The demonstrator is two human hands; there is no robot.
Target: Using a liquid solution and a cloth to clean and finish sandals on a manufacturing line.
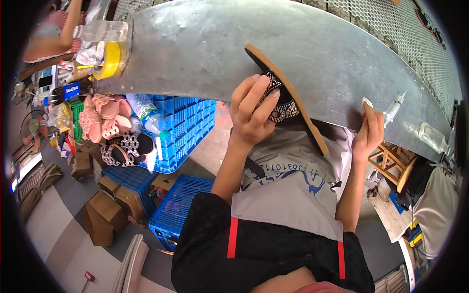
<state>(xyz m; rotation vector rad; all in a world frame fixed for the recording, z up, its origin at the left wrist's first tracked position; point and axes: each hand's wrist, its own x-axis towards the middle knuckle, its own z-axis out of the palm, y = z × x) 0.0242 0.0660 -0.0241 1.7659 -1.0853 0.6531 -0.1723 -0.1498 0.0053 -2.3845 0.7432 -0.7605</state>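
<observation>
My left hand (255,108) grips a sandal (288,93) by its black upper, which is studded with shiny stones. The sandal is tilted on its side, its tan sole edge turned to the right, over the near edge of the metal table (195,44). Between the fingertips of my right hand (370,128) is a small white pad (367,102), held apart from the sandal. A clear syringe (394,108) lies on the table just right of that hand.
A clear bottle (432,136) lies at the table's right end. Yellow tape (111,61) and a plastic container (105,31) are at its left end. Pink sandals (102,115) and black sandals (129,149) sit by a blue crate (188,127). A wooden stool (393,163) is at right.
</observation>
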